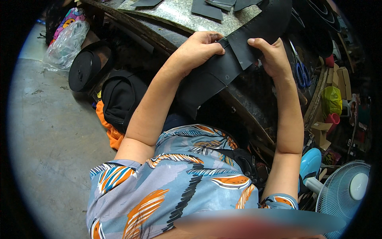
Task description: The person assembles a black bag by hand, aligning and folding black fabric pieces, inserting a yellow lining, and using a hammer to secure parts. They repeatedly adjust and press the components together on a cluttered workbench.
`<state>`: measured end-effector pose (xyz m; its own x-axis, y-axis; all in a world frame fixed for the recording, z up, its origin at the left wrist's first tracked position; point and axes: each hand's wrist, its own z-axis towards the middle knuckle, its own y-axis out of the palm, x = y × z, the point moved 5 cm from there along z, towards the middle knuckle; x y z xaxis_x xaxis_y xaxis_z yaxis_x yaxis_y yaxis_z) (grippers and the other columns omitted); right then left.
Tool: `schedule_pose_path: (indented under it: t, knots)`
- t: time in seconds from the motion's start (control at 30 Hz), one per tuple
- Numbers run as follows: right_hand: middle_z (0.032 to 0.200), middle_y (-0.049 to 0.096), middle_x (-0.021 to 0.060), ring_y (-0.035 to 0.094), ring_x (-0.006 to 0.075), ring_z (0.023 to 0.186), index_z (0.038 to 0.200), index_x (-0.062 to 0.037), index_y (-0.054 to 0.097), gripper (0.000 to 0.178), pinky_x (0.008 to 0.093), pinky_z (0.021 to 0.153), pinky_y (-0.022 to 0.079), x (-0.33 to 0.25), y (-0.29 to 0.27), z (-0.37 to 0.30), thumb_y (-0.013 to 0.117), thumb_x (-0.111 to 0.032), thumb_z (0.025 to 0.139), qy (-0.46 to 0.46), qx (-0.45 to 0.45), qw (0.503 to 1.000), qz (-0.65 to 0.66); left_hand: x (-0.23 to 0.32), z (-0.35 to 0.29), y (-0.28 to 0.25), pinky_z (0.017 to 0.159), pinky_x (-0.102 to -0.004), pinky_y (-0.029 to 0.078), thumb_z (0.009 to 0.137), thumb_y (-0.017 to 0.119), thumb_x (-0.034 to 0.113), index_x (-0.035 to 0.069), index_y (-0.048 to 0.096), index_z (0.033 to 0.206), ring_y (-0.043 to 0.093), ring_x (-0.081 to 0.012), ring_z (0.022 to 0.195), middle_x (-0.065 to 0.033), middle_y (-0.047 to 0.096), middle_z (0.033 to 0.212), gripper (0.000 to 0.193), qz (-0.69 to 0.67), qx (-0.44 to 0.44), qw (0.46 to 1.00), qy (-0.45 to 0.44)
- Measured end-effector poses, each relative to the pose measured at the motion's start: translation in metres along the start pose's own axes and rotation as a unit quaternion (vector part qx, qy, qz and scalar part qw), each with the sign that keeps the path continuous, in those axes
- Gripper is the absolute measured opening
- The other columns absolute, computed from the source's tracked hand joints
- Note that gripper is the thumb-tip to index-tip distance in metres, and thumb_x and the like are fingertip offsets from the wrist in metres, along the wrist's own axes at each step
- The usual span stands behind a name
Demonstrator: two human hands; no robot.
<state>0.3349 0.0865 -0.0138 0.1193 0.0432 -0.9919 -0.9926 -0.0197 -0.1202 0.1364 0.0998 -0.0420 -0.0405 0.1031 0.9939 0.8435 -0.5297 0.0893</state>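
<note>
A black, leather-like sheet [211,77] is stretched between my hands over the table's near edge. A narrower black flap [243,49] overlaps it, and a small pale ring mark shows below the overlap. My left hand [201,49] pinches the left edge, thumb on top and fingertips partly hidden. On the other side, my right hand [272,55] grips the flap's right edge with the thumb over it, its fingers mostly out of sight underneath. Beyond the hands, the black material curves up to the right across a speckled stone slab [171,15].
Scissors with blue handles [302,75] lie right of my right hand. Flat black pieces [207,10] rest on the slab. At left are a black roll [84,69], a clear plastic bag [69,46] and a black bag-like item [121,93]. A fan [342,199] stands at lower right.
</note>
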Motion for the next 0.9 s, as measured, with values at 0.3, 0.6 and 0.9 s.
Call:
schedule_pose_path:
  t: [0.3,0.6,0.9]
  knots:
    - [0.069,0.065,0.0066,0.062,0.0132,0.054,0.090,-0.0012,0.066,0.023,0.0240,0.042,0.046,-0.0004,0.0042,0.0006,0.076,-0.020,0.080,0.010,-0.006,1.000,-0.007,-0.0015,-0.0012,0.0013,0.073,-0.0223,0.056,0.084,0.064,0.011,-0.007,0.061,0.118,0.068,-0.0127,0.076,-0.0115,0.069,0.096,0.039,0.022,-0.010,0.999,-0.028]
    - [0.069,0.064,0.0068,0.062,0.0149,0.054,0.088,-0.0007,0.066,0.024,0.0254,0.043,0.047,0.0019,0.0045,0.0007,0.075,-0.022,0.081,0.011,0.000,1.000,-0.022,-0.0002,-0.0012,0.0016,0.073,-0.0229,0.056,0.084,0.064,0.011,-0.009,0.059,0.121,0.069,-0.0138,0.078,-0.0132,0.069,0.098,0.042,0.024,-0.028,0.999,-0.029]
    - [0.067,0.064,0.0045,0.061,0.0129,0.054,0.087,-0.0024,0.066,0.021,0.0252,0.043,0.045,0.0015,0.0049,-0.0003,0.075,-0.021,0.081,0.020,-0.005,1.000,-0.020,0.0046,-0.0064,0.0045,0.068,-0.0236,0.055,0.081,0.061,0.010,-0.011,0.061,0.114,0.067,-0.0142,0.074,-0.0136,0.069,0.091,0.039,0.012,0.004,1.000,0.008]
